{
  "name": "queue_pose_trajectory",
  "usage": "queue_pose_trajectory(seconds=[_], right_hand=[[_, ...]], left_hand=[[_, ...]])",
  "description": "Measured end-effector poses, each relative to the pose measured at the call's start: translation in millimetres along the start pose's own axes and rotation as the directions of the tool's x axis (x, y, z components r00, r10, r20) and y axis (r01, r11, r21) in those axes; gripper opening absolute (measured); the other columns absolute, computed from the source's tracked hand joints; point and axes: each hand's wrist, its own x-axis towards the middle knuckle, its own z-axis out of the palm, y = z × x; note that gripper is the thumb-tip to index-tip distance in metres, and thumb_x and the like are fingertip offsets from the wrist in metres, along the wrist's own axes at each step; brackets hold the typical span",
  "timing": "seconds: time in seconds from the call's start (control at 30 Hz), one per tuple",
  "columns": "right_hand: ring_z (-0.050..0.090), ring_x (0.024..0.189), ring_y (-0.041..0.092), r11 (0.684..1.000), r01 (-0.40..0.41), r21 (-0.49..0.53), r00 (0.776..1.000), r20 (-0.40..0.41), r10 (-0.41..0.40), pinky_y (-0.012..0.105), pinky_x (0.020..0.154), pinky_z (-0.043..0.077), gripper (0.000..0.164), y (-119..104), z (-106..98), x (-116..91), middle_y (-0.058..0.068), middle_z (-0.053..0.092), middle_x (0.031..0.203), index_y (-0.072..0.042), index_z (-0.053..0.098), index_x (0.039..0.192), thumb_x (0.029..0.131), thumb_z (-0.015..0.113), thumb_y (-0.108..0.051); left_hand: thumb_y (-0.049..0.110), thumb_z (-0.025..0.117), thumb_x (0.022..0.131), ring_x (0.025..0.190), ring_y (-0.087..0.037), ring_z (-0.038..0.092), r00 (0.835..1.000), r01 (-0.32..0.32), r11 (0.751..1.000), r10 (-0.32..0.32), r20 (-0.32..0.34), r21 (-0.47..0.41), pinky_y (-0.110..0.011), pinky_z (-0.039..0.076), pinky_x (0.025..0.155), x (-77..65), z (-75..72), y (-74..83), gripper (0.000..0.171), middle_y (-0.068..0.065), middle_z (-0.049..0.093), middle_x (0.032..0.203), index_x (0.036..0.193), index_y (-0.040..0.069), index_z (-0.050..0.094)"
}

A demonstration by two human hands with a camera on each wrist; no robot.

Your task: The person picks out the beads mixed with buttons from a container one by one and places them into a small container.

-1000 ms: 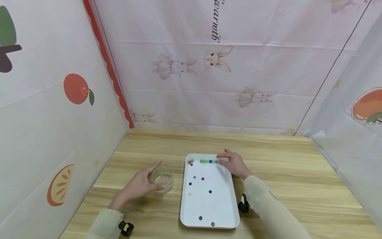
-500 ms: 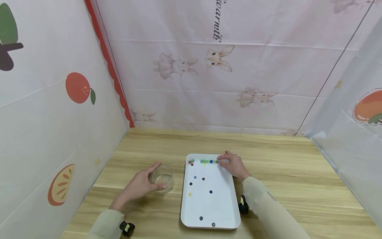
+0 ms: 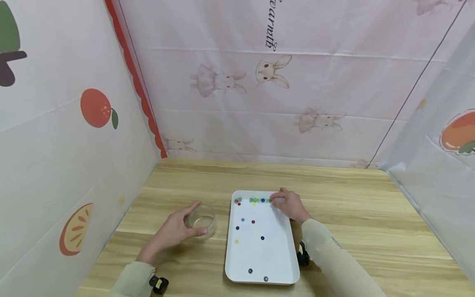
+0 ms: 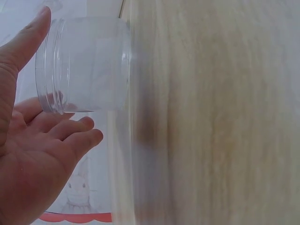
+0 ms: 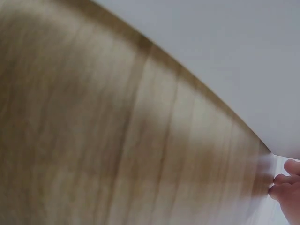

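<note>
In the head view, my left hand holds a clear, open-topped jar that stands upright on the table, left of the tray. Thumb and fingers lie around its threaded rim; the left wrist view shows the jar sideways. My right hand reaches over the far right corner of a white tray. Its curled fingertips pinch a small marble at the right end of a row of green and blue marbles; the fingers partly hide it. In the right wrist view only some fingers of the right hand show.
Loose marbles lie about the tray: a yellow marble, a dark blue marble, a red-brown marble, and grey marbles near the front, one grey marble among them. The wooden table meets printed cloth walls.
The head view has shifted slightly. Both hands, the jar and the marbles stay almost where they were; the right fingertips have drawn in a little at the row's end.
</note>
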Motion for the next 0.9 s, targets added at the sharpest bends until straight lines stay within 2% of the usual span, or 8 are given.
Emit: queue_pose_trajectory(seconds=[0.27,0.5,0.73,0.9], right_hand=[[0.029,0.154,0.056,1.0,-0.023,-0.002,1.0,-0.002,0.023,0.066,0.122,0.035,0.019,-1.8,0.9,1.5,0.03,0.036,0.166,-0.011,0.081,0.115,0.099,0.072,-0.01],[0.034,0.153,0.055,0.999,-0.031,-0.036,0.999,-0.017,0.031,0.063,0.119,0.041,0.015,-5.1,1.5,2.0,0.029,0.043,0.162,-0.011,0.082,0.11,0.097,0.074,-0.008],[0.035,0.153,0.051,0.999,-0.034,-0.03,0.999,-0.035,0.033,0.062,0.121,0.039,0.012,-5.0,3.7,2.5,0.029,0.047,0.159,-0.009,0.083,0.105,0.095,0.076,-0.008],[0.035,0.154,0.051,0.999,-0.04,-0.035,0.999,-0.038,0.039,0.06,0.12,0.041,0.012,-4.2,4.6,2.8,0.028,0.047,0.16,-0.008,0.083,0.105,0.095,0.076,-0.009]], left_hand=[[0.048,0.09,0.081,0.15,-0.049,0.041,1.0,-0.009,1.0,0.009,-0.005,-0.005,-0.068,0.035,0.12,-1.1,-0.3,0.5,0.103,-0.02,0.04,0.166,0.164,0.015,0.038],[0.048,0.09,0.081,0.149,-0.05,0.043,1.0,0.0,1.0,0.0,-0.002,-0.014,-0.067,0.036,0.12,-3.6,-0.4,2.1,0.104,-0.02,0.04,0.166,0.165,0.018,0.037],[0.048,0.09,0.082,0.149,-0.05,0.043,1.0,-0.007,1.0,0.007,-0.003,-0.007,-0.067,0.037,0.12,-5.4,-1.6,3.8,0.103,-0.021,0.041,0.165,0.165,0.018,0.037],[0.049,0.09,0.082,0.148,-0.05,0.043,1.0,-0.02,1.0,0.02,-0.007,0.004,-0.067,0.037,0.119,-4.9,-1.4,1.9,0.104,-0.021,0.04,0.166,0.165,0.015,0.037]])
